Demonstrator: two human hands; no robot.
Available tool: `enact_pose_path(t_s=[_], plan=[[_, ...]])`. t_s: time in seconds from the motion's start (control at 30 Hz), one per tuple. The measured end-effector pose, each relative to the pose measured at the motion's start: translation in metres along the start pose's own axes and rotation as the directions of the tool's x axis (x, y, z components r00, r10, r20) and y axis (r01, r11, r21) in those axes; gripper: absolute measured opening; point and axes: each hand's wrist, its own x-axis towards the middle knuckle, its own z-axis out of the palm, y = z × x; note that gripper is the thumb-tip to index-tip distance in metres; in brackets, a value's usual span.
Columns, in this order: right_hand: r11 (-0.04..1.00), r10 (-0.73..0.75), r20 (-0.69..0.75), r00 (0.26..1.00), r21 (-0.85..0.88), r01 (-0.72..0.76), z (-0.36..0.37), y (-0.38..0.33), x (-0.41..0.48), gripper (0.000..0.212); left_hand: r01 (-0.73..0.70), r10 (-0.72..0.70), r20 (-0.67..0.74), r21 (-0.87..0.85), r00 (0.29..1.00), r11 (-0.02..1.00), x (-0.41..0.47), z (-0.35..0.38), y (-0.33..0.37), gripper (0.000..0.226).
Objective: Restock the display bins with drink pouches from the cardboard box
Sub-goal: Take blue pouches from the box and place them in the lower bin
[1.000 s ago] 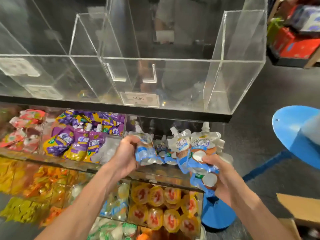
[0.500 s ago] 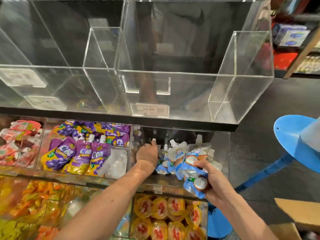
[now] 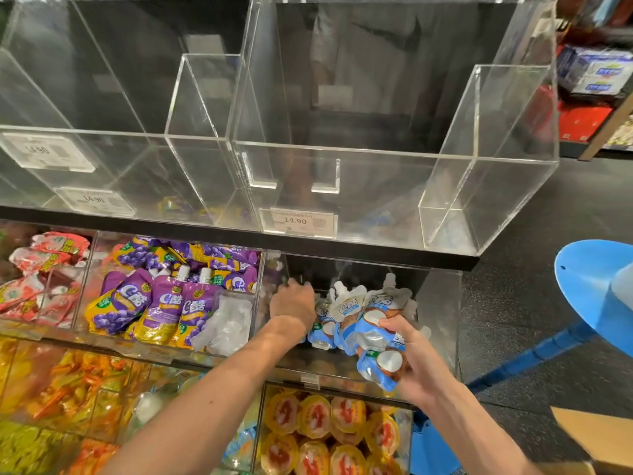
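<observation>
On the middle shelf, left to right:

Red pouches [image 3: 44, 269]: glossy film, heaped loosely in their own compartment.

Purple grape pouches [image 3: 161, 310]: soft spouted foil with white screw caps. The front row stands spout-up and the rest lie flat behind. Crumpled clear plastic [image 3: 226, 320] sits just beside them.

My left hand [image 3: 293, 305]: inside the coconut bin [image 3: 442, 313] with its back to the camera and its fingers dipped behind the pouches already placed [image 3: 320, 332]. I cannot tell whether it grips one or only steadies them.

My bundle of coconut pouches [image 3: 373, 334]: blue-and-white and slick, with flat bodies and stiff spouts. Their long axes run up and away from me, caps toward the back of the bin.

My right hand [image 3: 416, 361]: clenched round the bundle's lower ends at the bin's front edge.

The bin's free space lies ahead of the bundle and slightly left. The left hand is the nearer one, so I judge it should take the next pouches from the bundle.

Cardboard box [image 3: 596, 437]: matte brown, at the lower right, well apart from both hands.
</observation>
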Motion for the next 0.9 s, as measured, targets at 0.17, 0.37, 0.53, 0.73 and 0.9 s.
enact_pose_path(t_s=[0.17,0.37,0.53,0.73,0.9], plan=[[1.000,0.004,0.063,0.998,0.027,-0.006,0.000,0.001,0.003,0.057,0.258,0.085,0.340,-0.834,0.936,0.488,-0.035,-0.015,-0.001,0.036],[1.000,0.013,0.107,0.994,0.023,-0.016,0.009,-0.001,0.003,0.039,0.499,0.252,0.474,-0.866,0.844,-0.044,-0.042,0.000,0.001,0.049],[0.998,0.026,0.009,1.000,0.054,-0.026,0.013,-0.005,0.009,0.041,0.337,0.014,0.337,-0.941,0.941,0.020,-0.027,0.015,0.001,0.037],[1.000,0.012,-0.146,0.989,0.021,-0.009,0.010,-0.010,0.015,0.033,0.132,-0.101,0.084,-0.636,0.991,0.761,-0.007,0.008,-0.009,0.031],[0.999,0.036,-0.178,0.983,0.033,-0.031,0.004,-0.011,0.016,0.026,0.098,-0.074,0.070,-0.478,0.995,0.873,0.002,0.011,0.005,0.029]])
